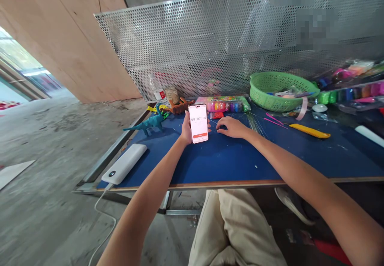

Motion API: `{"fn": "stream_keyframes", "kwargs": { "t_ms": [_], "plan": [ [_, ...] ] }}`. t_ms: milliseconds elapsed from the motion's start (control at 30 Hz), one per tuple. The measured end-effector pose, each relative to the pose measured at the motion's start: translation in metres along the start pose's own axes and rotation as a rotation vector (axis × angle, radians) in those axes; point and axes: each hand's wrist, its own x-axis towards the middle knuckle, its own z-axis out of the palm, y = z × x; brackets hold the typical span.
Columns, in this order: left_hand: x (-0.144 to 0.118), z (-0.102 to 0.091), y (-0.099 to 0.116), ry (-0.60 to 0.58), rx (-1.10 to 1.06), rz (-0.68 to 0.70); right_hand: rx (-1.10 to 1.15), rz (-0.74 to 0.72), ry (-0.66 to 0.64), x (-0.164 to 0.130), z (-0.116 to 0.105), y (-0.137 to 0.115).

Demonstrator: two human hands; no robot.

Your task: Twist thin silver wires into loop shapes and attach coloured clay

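A: Where do things stand at this bench?

B: The left hand (186, 132) holds a smartphone (198, 123) upright over the blue tabletop (228, 158), fingers wrapped round its edge. The right hand (231, 127) lies palm down just beside it, fingers loosely spread on the surface, gripping nothing I can make out.

A: Anything finished?

B: A teal clay dinosaur (150, 124) and an orange-brown clay dinosaur (179, 107) stand at the far left, looking complete. The pack of coloured clay (225, 105), the green basket (280, 90) and the yellow tool (309, 131) lie untouched, so I judge modelling is paused.

A: Any writing?

B: The phone screen reads 00:07:58 above a red button. A bottle (156, 90) behind has a red label, too small to read. The white power bank (124, 163) carries a small logo, illegible.
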Motion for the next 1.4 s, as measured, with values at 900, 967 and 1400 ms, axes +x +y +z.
{"fn": "stream_keyframes", "kwargs": {
  "t_ms": [900,967,1400],
  "plan": [
    [-0.0002,0.0001,0.0002,-0.005,-0.019,-0.009,-0.025,-0.006,0.011,-0.0009,0.0005,-0.0022],
    [-0.0001,-0.0002,0.0001,0.001,-0.028,-0.015,-0.025,-0.007,0.010,-0.0008,0.0010,-0.0018],
    [-0.0001,0.0008,-0.0002,0.005,-0.043,-0.032,-0.024,-0.005,0.004,-0.0009,-0.0007,-0.0026]
  ]
}}
